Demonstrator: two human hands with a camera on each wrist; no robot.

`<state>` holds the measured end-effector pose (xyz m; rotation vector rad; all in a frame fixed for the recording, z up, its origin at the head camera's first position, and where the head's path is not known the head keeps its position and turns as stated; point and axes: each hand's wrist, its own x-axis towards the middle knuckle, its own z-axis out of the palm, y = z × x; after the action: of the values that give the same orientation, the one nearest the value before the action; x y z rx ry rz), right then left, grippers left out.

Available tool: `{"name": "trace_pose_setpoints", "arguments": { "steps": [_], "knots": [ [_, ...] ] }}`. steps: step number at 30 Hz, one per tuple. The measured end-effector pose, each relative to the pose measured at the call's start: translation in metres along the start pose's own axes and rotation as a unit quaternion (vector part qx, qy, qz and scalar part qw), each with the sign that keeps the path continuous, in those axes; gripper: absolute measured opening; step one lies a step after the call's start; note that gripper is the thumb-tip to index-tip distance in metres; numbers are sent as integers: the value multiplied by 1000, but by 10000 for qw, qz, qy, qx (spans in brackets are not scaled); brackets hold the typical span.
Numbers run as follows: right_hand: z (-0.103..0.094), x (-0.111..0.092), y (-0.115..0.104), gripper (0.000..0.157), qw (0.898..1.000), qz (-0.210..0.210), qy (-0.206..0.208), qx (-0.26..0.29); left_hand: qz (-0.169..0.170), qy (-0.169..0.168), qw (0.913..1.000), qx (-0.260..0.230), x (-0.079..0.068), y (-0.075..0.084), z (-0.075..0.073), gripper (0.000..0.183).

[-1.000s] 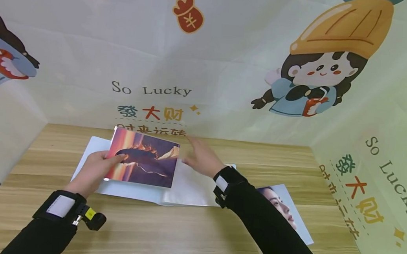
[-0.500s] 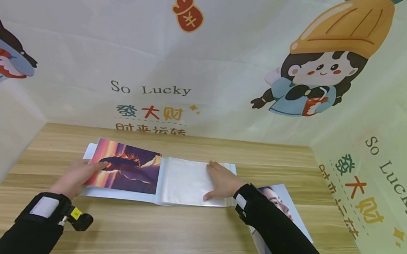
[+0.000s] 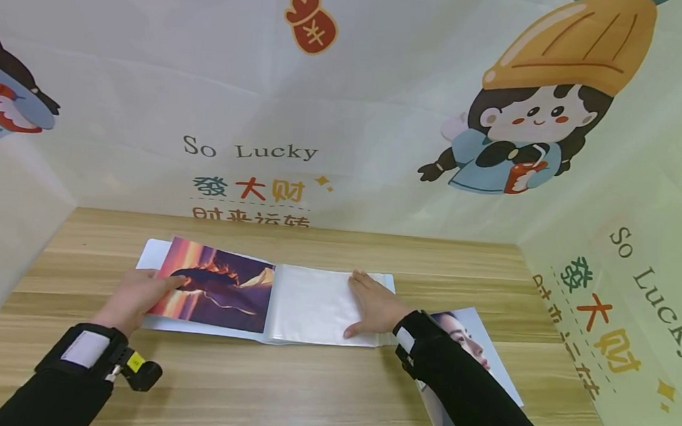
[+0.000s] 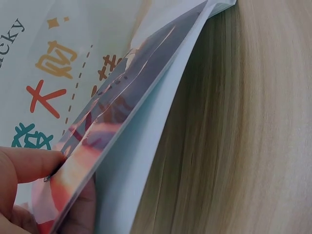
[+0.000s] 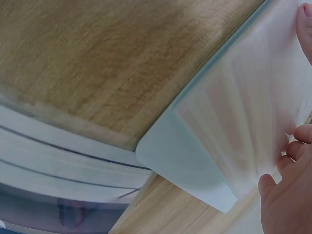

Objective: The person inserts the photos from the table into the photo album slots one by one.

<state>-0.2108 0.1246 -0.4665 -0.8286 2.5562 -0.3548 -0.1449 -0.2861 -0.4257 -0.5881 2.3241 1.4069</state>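
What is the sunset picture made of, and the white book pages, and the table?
The sunset picture looks like glossy photo paper: light glints on it. The white book pages seem to be clear plastic sleeves, shiny and see-through at the edges. The table looks like pale wood, or a wood-print top, with grain lines.

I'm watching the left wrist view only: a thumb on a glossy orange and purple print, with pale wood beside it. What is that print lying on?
Observer: The glossy orange and purple photo print lies over the left page of an open white photo album on the pale wooden table. The left hand pinches the print's left edge.
Operator: Where is the other hand?
Observer: The right hand presses flat on the album's right page, fingers straight.
Operator: Is anything else on the table?
Observer: A portrait photo lies right of the album, partly hidden by the black sleeve.
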Motion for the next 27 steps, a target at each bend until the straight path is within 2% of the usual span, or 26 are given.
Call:
{"name": "trace_pose_setpoints", "arguments": {
  "steps": [4, 9, 16, 20, 27],
  "knots": [
    [1, 1, 1, 112, 10000, 7, -7, -27, 65, 12, 10000, 42, 0, 0, 4, 71],
    [2, 1, 1, 112, 10000, 19, -3, 4, -45, -7, 10000, 11, 1, 1, 12, 76],
    [1, 0, 1, 112, 10000, 49, 16, 38, 0, 263, 9997, 19, 3, -2, 20, 69],
    [1, -1, 1, 112, 10000, 51, 23, 24, 60, 310, 9995, 67, 2, -4, 20, 70],
    [3, 0, 2, 113, 10000, 37, 16, 56, -160, 207, 9996, 58, 1, -7, 14, 78]
  ]
}}
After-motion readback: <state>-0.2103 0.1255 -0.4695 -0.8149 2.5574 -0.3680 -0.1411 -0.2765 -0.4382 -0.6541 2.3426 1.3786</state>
